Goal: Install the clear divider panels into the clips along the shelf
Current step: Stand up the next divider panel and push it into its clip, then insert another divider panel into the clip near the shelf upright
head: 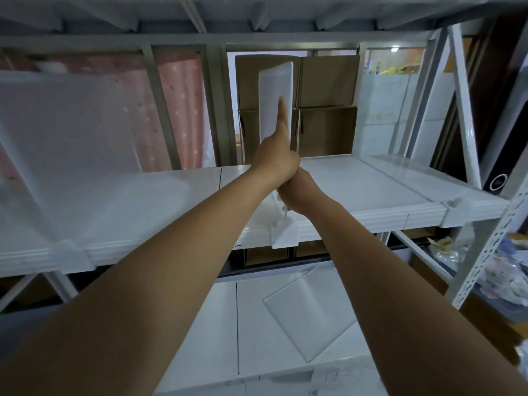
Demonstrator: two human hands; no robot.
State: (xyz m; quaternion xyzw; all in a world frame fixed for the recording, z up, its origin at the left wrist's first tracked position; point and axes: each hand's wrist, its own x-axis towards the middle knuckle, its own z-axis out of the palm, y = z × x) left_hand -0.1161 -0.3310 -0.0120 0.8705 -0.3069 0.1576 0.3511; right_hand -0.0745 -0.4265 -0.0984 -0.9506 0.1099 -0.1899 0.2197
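A clear divider panel stands upright on the white shelf, running front to back at its middle. My left hand grips the panel near its lower part, forefinger stretched up along its face. Just below, my right hand closes on the panel's front lower edge, above a white clip on the shelf's front rail. Another clear panel stands at the left of the same shelf, and a third at the right. A spare clear panel lies flat on the lower shelf.
Brown cardboard boxes stand behind the shelf. A white perforated upright frames the right side, with bagged items beyond it. The shelf above hangs close overhead. A pink curtain is at the back left.
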